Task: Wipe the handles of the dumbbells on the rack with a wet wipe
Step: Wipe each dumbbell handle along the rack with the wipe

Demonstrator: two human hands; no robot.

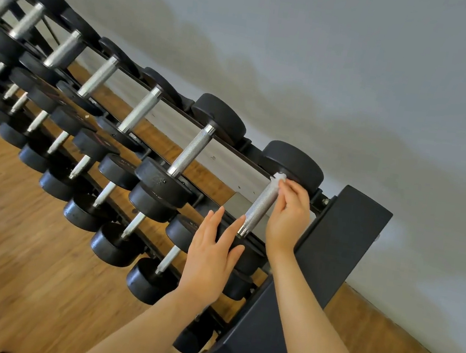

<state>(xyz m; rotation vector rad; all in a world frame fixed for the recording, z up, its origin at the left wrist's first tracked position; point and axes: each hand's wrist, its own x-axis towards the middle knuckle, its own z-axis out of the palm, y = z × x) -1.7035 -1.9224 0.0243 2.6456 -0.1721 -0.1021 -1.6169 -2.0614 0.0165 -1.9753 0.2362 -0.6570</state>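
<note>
A black rack (342, 239) carries rows of black dumbbells with knurled silver handles. The rightmost top dumbbell has its handle (260, 207) running from a far head (293, 164) down to a near head under my left hand. My right hand (289, 214) pinches a small white wet wipe (278, 178) against the far end of that handle. With straight fingers, my left hand (212, 251) rests flat on the near head. The neighbouring dumbbell handle (192, 149) lies to the left.
Two lower tiers hold several smaller dumbbells (114, 246). The rack's black end panel (261, 330) stands just right of my arms. Behind the rack is a grey wall (362, 59), below it a wooden floor (18, 266).
</note>
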